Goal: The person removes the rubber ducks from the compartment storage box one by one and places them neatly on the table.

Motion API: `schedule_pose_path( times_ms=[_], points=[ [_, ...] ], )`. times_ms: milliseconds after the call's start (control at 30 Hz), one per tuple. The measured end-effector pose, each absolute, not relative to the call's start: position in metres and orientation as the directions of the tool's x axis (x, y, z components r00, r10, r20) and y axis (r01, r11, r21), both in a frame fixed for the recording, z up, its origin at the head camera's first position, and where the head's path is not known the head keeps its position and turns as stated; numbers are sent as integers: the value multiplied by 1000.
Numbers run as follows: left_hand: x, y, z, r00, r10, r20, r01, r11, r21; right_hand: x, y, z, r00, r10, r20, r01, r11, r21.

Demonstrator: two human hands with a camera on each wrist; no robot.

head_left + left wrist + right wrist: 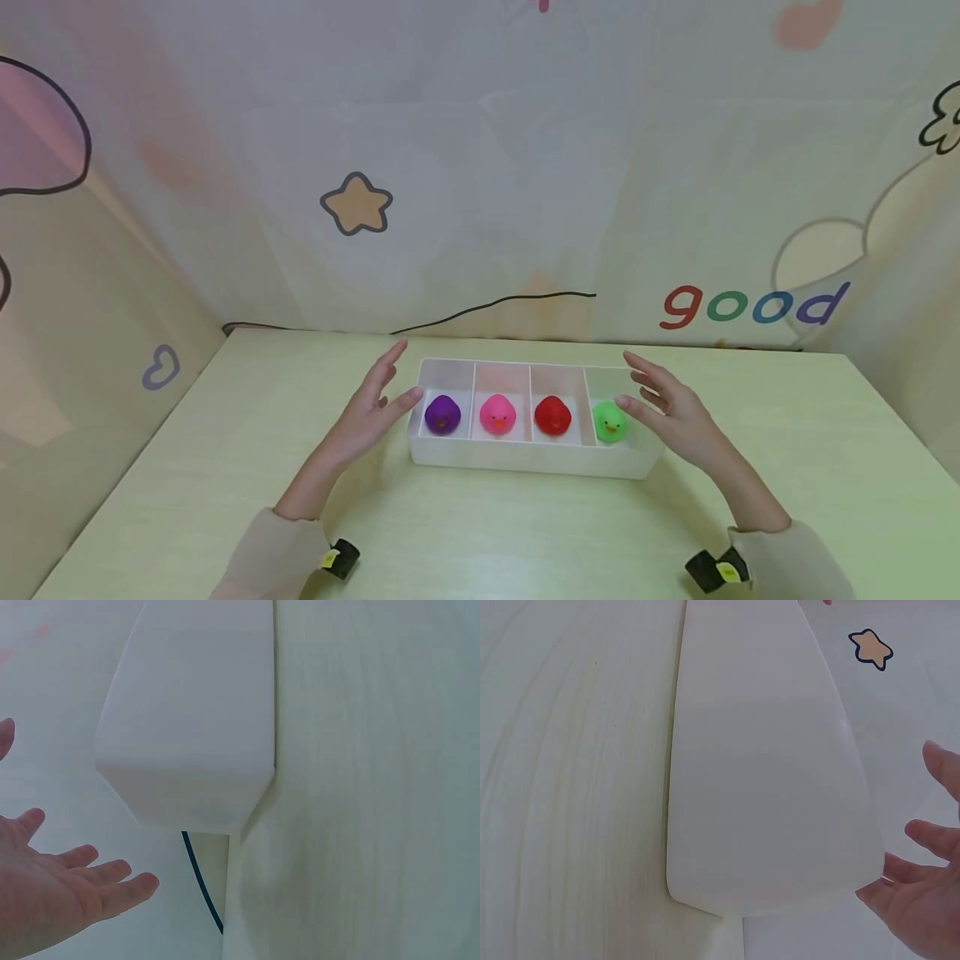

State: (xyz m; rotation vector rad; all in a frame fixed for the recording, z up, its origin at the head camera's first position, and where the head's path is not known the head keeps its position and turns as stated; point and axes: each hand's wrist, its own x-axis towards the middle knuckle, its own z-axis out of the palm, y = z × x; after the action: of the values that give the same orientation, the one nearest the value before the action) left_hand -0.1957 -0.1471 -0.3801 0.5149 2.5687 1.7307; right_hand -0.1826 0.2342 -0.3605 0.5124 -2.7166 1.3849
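A white divided box (525,457) stands on the table, a small rubber duck in each compartment. From left to right they are a purple duck (442,415), a pink duck (498,414), a red duck (552,416) and a green duck (610,422). My left hand (375,408) is at the box's left end, fingers spread and holding nothing. At the right end my right hand (675,412) is likewise spread, its thumb in front of the green duck's compartment. Whether either hand touches the box I cannot tell. Both wrist views show the box's plain outer wall (195,690) beside loose fingers.
The pale wooden table (525,542) reaches back to a printed cloth backdrop (495,192) with a star and the word "good". More cloth hangs along the left and right sides. A small black device (341,558) sits at each cuff.
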Motion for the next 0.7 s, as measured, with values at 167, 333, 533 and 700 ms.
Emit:
schedule_pose_path(
  times_ms=[167, 333, 533, 700],
  points=[
    [-195, -147, -379, -951, 265, 160, 241, 308, 920, -184, 236, -360, -954, -249, 168, -278, 519, -808],
    [-196, -146, -379, -956, 258, 137, 214, 299, 930, -186, 236, -361, -959, -242, 150, -256, 507, -823],
    [-199, -145, -382, -957, 267, 110, 187, 283, 941, -188, 235, -362, -958, -257, 128, -252, 540, -803],
    [-201, -145, -384, -962, 258, 85, 157, 273, 949, -191, 232, -362, -958, -266, 104, -247, 587, -771]
  ],
)
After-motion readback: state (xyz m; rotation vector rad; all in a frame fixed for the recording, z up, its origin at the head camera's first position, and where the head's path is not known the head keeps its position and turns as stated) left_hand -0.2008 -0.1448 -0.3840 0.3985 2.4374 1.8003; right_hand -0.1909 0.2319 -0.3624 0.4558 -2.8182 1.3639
